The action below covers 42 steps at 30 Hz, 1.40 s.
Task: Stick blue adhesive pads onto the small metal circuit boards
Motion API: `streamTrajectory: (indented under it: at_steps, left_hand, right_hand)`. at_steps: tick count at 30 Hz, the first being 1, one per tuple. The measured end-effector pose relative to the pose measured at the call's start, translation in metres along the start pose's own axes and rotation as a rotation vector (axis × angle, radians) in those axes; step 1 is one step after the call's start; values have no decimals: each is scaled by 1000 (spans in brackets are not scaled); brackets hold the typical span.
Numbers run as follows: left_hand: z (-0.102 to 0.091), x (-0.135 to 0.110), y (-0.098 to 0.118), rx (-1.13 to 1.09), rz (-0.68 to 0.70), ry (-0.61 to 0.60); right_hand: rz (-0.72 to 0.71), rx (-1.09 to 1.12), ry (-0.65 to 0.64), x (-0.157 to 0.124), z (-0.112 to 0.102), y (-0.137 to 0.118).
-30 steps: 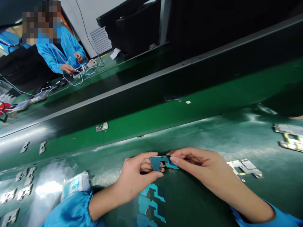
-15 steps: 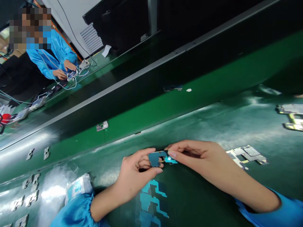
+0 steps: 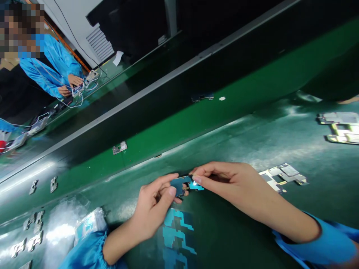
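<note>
A small blue circuit board point(image 3: 181, 184) is held just above the green mat between both hands. My left hand point(image 3: 153, 207) pinches its left end, thumb raised over the near edge. My right hand point(image 3: 228, 183) grips its right end with fingertips pressed together. More blue boards point(image 3: 176, 237) lie on the mat directly below, near my left wrist.
A silver-shielded board point(image 3: 283, 175) lies right of my right hand, more boards point(image 3: 338, 127) at the far right. Small metal parts point(image 3: 33, 228) and a plastic bag point(image 3: 89, 223) sit at left. Loose parts point(image 3: 120, 147) rest on the green belt. A co-worker in blue point(image 3: 53, 71) handles cables far left.
The view drifted so both hands and the board sit slightly higher and further left. My left thumb lifted and shifted along the board's near edge.
</note>
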State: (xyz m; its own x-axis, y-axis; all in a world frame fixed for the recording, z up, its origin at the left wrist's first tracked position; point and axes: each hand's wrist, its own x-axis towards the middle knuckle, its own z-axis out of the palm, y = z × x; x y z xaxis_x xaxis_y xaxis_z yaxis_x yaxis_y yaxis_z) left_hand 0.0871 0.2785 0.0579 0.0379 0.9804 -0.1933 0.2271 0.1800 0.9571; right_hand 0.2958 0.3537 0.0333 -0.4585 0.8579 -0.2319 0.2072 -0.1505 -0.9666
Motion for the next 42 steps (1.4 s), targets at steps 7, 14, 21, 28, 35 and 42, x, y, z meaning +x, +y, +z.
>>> streamTrajectory:
  at_steps: [7, 14, 21, 28, 35, 42]
  left_hand:
    - [0, 0, -2, 16, -14, 5]
    - [1, -1, -1, 29, -29, 8]
    - [1, 2, -2, 35, -7, 13]
    - [3, 2, 0, 58, -26, 30]
    - [3, 3, -1, -66, -90, 64]
    - [5, 11, 16, 30, -87, 135]
  right_hand:
    - [-20, -8, 4, 0, 1, -1]
    - [-44, -20, 22, 0, 2, -2]
    - [-80, -33, 37, -1, 4, -4]
    - [-198, -185, 139, -4, 12, -2]
    - [-170, -24, 63, -4, 10, 0]
    - [-397, -259, 139, -16, 12, -16]
